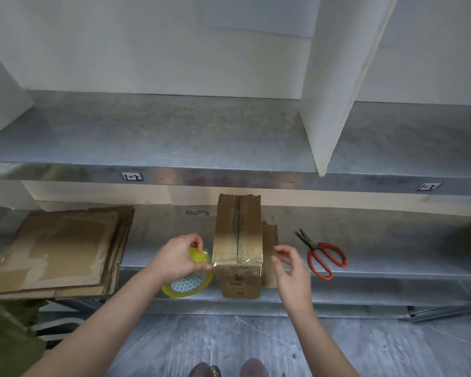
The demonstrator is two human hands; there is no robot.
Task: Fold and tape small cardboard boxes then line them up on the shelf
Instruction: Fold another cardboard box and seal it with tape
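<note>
Brown cardboard box point(238, 240) stands on the grey metal shelf point(378, 240) between the hands, with clear tape drawn across its seam to shut the flaps. Left hand point(174, 258) grips the yellow-rimmed tape roll point(188, 284), pulling the strip taut. Right hand point(291, 270) hovers at the box's far edge, fingers loosely parted and holding nothing; whether it touches the tape is unclear.

One view only. Head-worn wide-angle camera, facing forward and tilted down at a grey galvanised metal shelf unit point(229, 177); upper tier point(174, 131) fills the top half, lower tier point(370, 240) lies close to the wearer. Beneath it, grey marbled floor point(269, 346) runs along the bottom edge, directly below the lens. Straight edges bow toward the frame borders
</note>
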